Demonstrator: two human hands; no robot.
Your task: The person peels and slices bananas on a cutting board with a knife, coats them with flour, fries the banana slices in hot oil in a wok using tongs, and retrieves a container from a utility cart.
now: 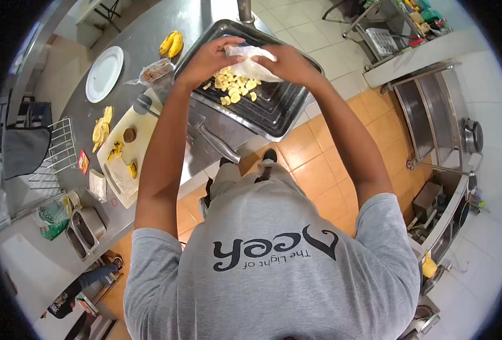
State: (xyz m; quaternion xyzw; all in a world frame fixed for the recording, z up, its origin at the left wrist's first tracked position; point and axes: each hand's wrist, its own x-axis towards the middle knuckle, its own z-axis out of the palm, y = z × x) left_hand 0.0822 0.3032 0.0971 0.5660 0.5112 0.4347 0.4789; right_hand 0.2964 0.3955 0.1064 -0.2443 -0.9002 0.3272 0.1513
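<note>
Lettering on grey T-shirt [262,289], upside down in view: "The Light of Aceh" in black; a small red packet [83,162] has print too small to read. Surface: steel table [143,37], bearing a white plate [104,73], yellow bananas [171,44] and a white cutting board [140,126]. Room: floor of orange tiles [313,164] and paler ones, metal trolley [432,110] at right. Black tray [285,107] lies ahead of the wearer, at the table's edge. Left hand [212,59] and right hand [287,63] are apart, each pinching a translucent white bag [253,67] above the tray. Banana slices [236,88] lie in the tray, below and between the hands; whether any are inside the bag, cannot tell.
</note>
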